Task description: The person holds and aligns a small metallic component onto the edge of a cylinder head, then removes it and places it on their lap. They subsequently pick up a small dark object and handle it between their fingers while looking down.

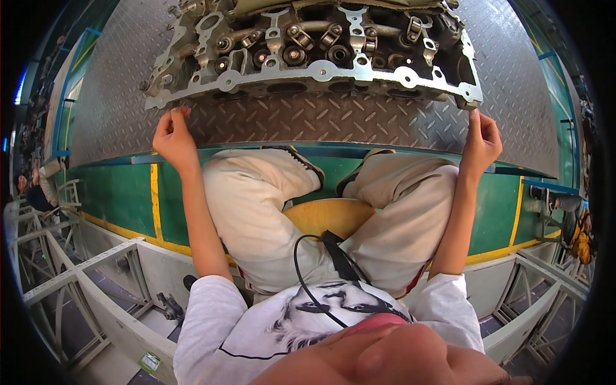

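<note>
A metal engine cylinder head (322,70) lies at the far side in front of me, its open valve train showing several rollers, springs and round bores. My left hand (173,136) is just below its near left corner, with the fingers curled and pressed together. At the near right corner, my right hand (483,142) has its fingers bent in, and the topmost fingertip meets the underside of that corner. What either hand pinches, if anything, is hidden by the fingers.
The cylinder head rests on a diamond-plate metal tabletop (289,122). Between my knees is a yellow stool seat (330,217). A black cable (296,263) hangs over my front. Pale metal frames (83,276) stand behind on both sides. Other people (48,183) are at the far left and right.
</note>
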The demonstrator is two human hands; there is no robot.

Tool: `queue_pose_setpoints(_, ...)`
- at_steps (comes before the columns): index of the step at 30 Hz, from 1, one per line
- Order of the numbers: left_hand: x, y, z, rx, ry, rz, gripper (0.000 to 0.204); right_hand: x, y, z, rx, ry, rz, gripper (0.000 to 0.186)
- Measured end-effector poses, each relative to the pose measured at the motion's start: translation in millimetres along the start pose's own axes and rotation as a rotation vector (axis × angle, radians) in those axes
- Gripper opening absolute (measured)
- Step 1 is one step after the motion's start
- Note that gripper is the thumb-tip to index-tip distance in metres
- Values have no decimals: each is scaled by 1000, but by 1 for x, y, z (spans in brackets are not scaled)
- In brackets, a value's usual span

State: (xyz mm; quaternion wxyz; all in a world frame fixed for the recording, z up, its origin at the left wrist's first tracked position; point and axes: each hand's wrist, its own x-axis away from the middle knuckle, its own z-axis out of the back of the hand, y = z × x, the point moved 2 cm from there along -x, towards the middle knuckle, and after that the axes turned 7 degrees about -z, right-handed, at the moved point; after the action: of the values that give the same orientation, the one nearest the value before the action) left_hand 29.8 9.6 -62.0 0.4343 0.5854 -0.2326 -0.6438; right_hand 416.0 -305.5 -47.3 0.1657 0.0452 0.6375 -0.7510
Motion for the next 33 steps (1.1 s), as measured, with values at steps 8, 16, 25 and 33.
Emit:
queue_pose_setpoints(8, 4, 11, 4, -39, 51, -32, 20, 7, -3, 5, -51, 59, 37, 14)
queue_pose_setpoints(16, 3, -6, 10, -55, -105, 85, 21, 5, 2, 5, 47, -33, 13, 14)
queue_pose_setpoints(25, 1, -2, 6, 32, -9, -17, 21, 3, 2, 2, -16, -7, 21, 14)
queue_pose_setpoints(33, 2, 11, 5, -29, 54, -37, 22, 5, -4, 0, -18, 28, 42, 14)
